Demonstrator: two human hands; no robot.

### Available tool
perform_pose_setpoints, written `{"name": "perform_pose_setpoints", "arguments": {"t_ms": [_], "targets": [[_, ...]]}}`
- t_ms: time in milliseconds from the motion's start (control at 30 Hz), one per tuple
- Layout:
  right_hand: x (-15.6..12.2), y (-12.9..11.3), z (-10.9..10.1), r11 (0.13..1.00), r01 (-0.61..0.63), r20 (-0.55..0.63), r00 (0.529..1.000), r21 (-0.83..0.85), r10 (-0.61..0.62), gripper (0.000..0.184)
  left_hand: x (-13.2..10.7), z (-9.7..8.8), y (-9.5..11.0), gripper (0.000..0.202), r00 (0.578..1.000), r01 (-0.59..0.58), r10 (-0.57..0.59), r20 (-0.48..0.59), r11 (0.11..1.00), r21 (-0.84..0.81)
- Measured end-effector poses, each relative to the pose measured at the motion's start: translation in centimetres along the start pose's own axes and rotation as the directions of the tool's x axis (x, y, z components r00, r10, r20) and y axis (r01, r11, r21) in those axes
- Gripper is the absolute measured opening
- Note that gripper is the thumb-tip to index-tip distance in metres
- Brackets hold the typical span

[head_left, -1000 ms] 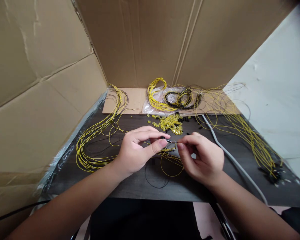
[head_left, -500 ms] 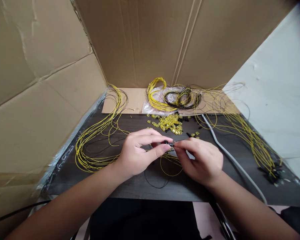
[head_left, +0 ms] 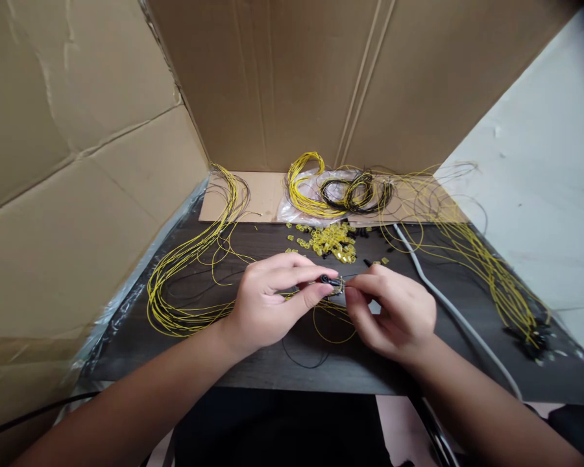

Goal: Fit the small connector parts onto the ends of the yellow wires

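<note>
My left hand (head_left: 272, 301) pinches a small black connector (head_left: 331, 282) between thumb and forefinger above the dark table (head_left: 263, 363). My right hand (head_left: 394, 311) is closed in a pinch right beside it, fingertips on a thin yellow wire (head_left: 331, 327) that loops down under both hands. A black wire loop (head_left: 302, 353) hangs below them. The two hands meet fingertip to fingertip at the connector.
A pile of small yellow parts (head_left: 331, 240) lies behind the hands. Yellow wire bundles (head_left: 185, 279) spread at left, more yellow wires (head_left: 491, 272) at right. Coils on a plastic bag (head_left: 340, 191) sit at the back. A grey cable (head_left: 457, 318) crosses right. Cardboard walls (head_left: 78, 162) enclose the table.
Both hands have shifted slightly; the right fingertips closed in on the connector, then drew back a little. The wire loops under the hands moved a bit.
</note>
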State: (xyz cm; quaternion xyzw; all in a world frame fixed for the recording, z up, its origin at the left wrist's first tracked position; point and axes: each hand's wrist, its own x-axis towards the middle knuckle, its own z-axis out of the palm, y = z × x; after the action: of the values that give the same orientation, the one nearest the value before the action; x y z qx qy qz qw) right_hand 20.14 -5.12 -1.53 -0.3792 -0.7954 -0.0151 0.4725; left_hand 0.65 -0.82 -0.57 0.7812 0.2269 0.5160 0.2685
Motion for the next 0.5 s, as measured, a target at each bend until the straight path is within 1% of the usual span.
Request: {"name": "perform_pose_setpoints", "arguments": {"t_ms": [233, 500], "targets": [[-0.10, -0.01, 0.03, 0.997, 0.057, -0.005, 0.998, -0.053, -0.057, 0.014, -0.08, -0.08, 0.22, 0.017, 0.999, -0.036, 0.036, 0.008, 0.999, 0.011], [0.00, -0.13, 0.31, 0.992, 0.110, -0.028, 0.993, -0.056, -0.111, 0.015, -0.18, 0.11, 0.31, 0.014, 1.000, -0.008, 0.008, 0.011, 1.000, -0.027]]}}
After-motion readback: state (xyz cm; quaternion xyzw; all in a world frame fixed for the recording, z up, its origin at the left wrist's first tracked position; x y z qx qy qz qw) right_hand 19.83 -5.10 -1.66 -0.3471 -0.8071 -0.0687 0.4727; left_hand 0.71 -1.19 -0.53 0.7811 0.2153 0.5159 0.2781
